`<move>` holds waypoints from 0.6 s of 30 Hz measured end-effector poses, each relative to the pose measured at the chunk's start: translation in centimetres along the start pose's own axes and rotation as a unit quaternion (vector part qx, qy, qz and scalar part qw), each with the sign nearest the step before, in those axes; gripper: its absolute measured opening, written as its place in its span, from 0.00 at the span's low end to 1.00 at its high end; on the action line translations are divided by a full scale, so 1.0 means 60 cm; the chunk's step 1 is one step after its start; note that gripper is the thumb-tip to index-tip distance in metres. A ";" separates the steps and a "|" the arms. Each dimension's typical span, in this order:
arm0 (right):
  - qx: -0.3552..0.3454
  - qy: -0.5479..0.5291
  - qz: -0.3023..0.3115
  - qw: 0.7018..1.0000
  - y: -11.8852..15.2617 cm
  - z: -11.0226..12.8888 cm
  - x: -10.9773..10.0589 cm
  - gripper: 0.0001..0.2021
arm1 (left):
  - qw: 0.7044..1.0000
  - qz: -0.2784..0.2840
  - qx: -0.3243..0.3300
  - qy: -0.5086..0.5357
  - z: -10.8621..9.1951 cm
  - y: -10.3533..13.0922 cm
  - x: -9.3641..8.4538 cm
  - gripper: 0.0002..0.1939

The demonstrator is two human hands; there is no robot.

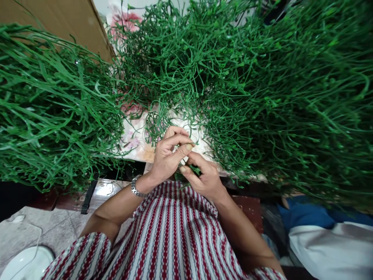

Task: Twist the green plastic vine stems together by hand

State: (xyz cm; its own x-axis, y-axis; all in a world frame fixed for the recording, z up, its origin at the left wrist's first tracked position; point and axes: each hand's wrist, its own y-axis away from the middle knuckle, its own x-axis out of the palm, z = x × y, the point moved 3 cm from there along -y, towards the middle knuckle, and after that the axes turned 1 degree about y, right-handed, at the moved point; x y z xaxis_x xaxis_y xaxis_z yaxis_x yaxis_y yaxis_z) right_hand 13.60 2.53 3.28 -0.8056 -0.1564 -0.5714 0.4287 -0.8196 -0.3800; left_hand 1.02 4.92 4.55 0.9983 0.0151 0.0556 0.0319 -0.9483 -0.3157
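My left hand (171, 152), with a metal-band watch (136, 186) on its wrist, is closed, thumb and forefinger pinched at the tips. A thin green stem shows at those fingertips. Just below and to the right, my right hand (204, 175) is also closed, with a few green stems (195, 170) partly hidden inside its curled fingers. The two hands nearly touch at the table's front edge. Right beyond them, loose thin stems from a large heap of green stems (192, 66) with small branching tips trail over a flowered cloth (136, 136).
Another tall heap of green stems (52, 112) covers the left side. Behind it stands a cardboard box (67, 23). A white round object (27, 264) with a cord is on the tiled floor at lower left. White and blue fabric (329, 241) lies at lower right.
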 end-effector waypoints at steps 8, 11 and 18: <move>0.022 0.055 -0.042 0.997 -0.016 0.006 -0.038 0.02 | 0.980 0.034 0.098 -0.172 -0.055 -0.022 -0.006 0.06; 0.038 0.059 -0.083 0.994 -0.016 0.009 -0.061 0.04 | 0.971 0.019 0.107 -0.213 -0.068 -0.009 -0.017 0.05; 0.022 0.042 -0.096 0.994 -0.020 0.012 -0.063 0.04 | 0.990 0.087 0.019 -0.110 -0.021 0.006 -0.003 0.01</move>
State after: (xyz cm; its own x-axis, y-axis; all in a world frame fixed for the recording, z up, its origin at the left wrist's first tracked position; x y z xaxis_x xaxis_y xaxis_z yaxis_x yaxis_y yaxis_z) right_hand 15.84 3.71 6.40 -0.8333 0.0493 -0.5507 0.2508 -0.8539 -0.4560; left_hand 0.76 4.18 5.61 0.9748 -0.0753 -0.2100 -0.1446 -0.9301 -0.3375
